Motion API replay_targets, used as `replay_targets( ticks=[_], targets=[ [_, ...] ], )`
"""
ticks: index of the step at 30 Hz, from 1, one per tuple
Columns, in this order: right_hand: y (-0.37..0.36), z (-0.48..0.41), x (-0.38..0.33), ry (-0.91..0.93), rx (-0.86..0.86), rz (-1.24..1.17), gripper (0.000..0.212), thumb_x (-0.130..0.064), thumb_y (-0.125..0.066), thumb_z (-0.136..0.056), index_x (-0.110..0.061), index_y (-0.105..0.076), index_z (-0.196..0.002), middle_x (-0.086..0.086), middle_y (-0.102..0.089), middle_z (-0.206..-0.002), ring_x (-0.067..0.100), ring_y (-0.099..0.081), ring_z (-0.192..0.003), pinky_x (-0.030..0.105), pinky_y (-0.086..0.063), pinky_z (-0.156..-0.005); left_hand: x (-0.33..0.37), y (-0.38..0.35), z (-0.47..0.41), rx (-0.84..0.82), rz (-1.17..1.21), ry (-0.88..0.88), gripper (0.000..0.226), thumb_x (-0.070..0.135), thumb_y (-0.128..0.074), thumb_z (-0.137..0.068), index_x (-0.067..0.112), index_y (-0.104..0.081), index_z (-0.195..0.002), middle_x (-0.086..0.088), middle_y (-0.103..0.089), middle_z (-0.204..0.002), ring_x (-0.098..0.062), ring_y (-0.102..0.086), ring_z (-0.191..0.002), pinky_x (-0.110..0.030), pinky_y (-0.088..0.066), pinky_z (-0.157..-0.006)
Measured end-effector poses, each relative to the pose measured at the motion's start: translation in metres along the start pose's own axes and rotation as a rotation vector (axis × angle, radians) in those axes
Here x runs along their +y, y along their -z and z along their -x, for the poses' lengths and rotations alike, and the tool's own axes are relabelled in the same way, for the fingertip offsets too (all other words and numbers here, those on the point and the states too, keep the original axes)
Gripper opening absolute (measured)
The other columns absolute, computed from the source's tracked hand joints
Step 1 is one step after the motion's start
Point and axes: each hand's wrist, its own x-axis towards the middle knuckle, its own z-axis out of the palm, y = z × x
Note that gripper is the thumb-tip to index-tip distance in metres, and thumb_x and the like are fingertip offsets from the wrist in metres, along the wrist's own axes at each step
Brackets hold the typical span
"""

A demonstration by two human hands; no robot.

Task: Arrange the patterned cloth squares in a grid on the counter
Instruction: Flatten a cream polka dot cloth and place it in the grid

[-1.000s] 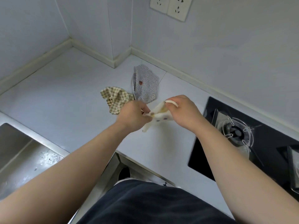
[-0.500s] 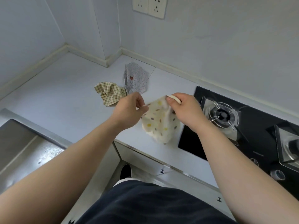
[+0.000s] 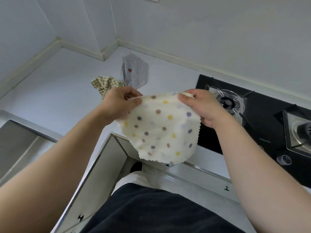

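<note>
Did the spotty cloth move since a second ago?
Yes. The spotty cloth was bunched up beside the checked cloth; now it hangs spread open, nearer the stove and past the counter's front edge.

We hold both bare forearms out in front of us, rising from the lower corners of the view and converging toward the middle, hands level with each other and apart. Our left hand (image 3: 120, 103) pinches one upper corner of the dotted cloth (image 3: 159, 132) between thumb and curled fingers, its back facing us. Our right hand (image 3: 201, 107) pinches the other upper corner, thumb on the near face and fingers curled behind.
</note>
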Motion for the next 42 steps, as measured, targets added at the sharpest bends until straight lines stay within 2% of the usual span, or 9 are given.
replay_targets(
  ticks=[2,4,6,11,17,21,27,36,42],
  targets=[
    [0.001,-0.019,0.006,0.011,0.045,0.135,0.028,-0.045,-0.078,-0.084,-0.021,-0.076,-0.098,-0.001,-0.077,-0.099,0.017,-0.075,-0.088,0.042,-0.061,-0.085,-0.008,0.006,-0.018,-0.050,-0.082,0.027,0.019,0.006,-0.071,-0.090,0.024,-0.076,-0.095,0.004,-0.072,-0.086,-0.007,-0.064,-0.065,-0.012,-0.048,-0.053],
    [0.000,-0.038,0.012,-0.003,0.088,0.299,0.015,-0.036,-0.067,-0.095,-0.024,-0.074,-0.090,-0.005,-0.072,-0.086,0.008,-0.064,-0.056,0.028,-0.056,-0.056,-0.016,0.008,-0.041,-0.050,-0.296,0.004,0.021,0.007,-0.066,-0.092,0.024,-0.075,-0.100,0.007,-0.072,-0.088,0.001,-0.061,-0.069,-0.006,-0.045,-0.055],
    [-0.004,-0.061,0.023,-0.015,0.112,0.436,0.020,-0.028,-0.060,-0.099,-0.023,-0.073,-0.085,-0.004,-0.064,-0.074,0.011,-0.053,-0.046,0.026,-0.047,-0.045,-0.026,0.006,-0.066,-0.029,-0.515,-0.020,0.020,0.012,-0.060,-0.093,0.023,-0.075,-0.101,0.007,-0.069,-0.085,0.000,-0.057,-0.069,-0.015,-0.047,-0.057],
    [-0.018,-0.113,0.065,-0.027,0.208,0.595,0.024,-0.024,-0.057,-0.099,-0.026,-0.077,-0.087,-0.010,-0.068,-0.083,0.011,-0.060,-0.076,0.024,-0.040,-0.064,-0.056,-0.009,-0.123,0.025,-0.769,0.004,0.019,0.028,-0.060,-0.097,0.017,-0.075,-0.102,-0.004,-0.072,-0.095,-0.027,-0.064,-0.086,-0.040,-0.057,-0.073],
    [-0.034,-0.113,0.091,-0.047,0.327,0.380,0.018,-0.017,-0.054,-0.102,-0.023,-0.072,-0.101,-0.010,-0.072,-0.096,0.005,-0.071,-0.070,0.010,-0.043,-0.058,-0.088,-0.022,-0.130,0.056,-0.511,0.015,0.014,0.020,-0.054,-0.103,0.020,-0.068,-0.105,-0.001,-0.073,-0.082,-0.013,-0.071,-0.072,-0.030,-0.055,-0.063],
    [-0.038,-0.080,0.112,0.026,0.303,0.507,0.023,-0.008,-0.057,-0.097,-0.019,-0.074,-0.109,-0.009,-0.067,-0.098,-0.003,-0.060,-0.080,-0.003,-0.037,-0.071,-0.120,-0.027,-0.099,0.048,-0.472,-0.120,0.017,0.013,-0.064,-0.097,0.010,-0.072,-0.112,-0.003,-0.073,-0.099,-0.018,-0.067,-0.085,-0.027,-0.048,-0.074],
    [-0.048,-0.038,0.149,0.178,0.129,0.776,0.022,-0.006,-0.060,-0.089,-0.013,-0.073,-0.105,0.002,-0.068,-0.115,0.025,-0.066,-0.103,0.040,-0.054,-0.093,-0.158,-0.037,-0.056,-0.062,-0.477,-0.196,0.013,0.009,-0.071,-0.091,0.012,-0.072,-0.104,-0.004,-0.070,-0.115,-0.022,-0.069,-0.094,-0.033,-0.056,-0.088],
    [-0.060,-0.036,0.215,0.363,0.285,0.892,0.021,-0.003,-0.068,-0.086,-0.004,-0.073,-0.106,0.006,-0.066,-0.125,0.028,-0.071,-0.092,0.034,-0.058,-0.073,-0.194,-0.048,-0.048,0.000,-0.704,-0.548,0.011,0.003,-0.077,-0.082,0.005,-0.071,-0.091,-0.007,-0.072,-0.114,-0.032,-0.072,-0.082,-0.038,-0.058,-0.060],
    [-0.070,-0.033,0.234,0.506,0.386,0.852,0.029,-0.013,-0.048,-0.092,0.000,-0.071,-0.102,0.014,-0.065,-0.126,0.031,-0.063,-0.118,0.044,-0.057,-0.092,-0.214,-0.050,-0.038,0.091,-0.823,-0.663,0.011,0.021,-0.069,-0.093,0.014,-0.076,-0.099,-0.003,-0.072,-0.121,-0.035,-0.065,-0.115,-0.049,-0.050,-0.093]
  ],
)
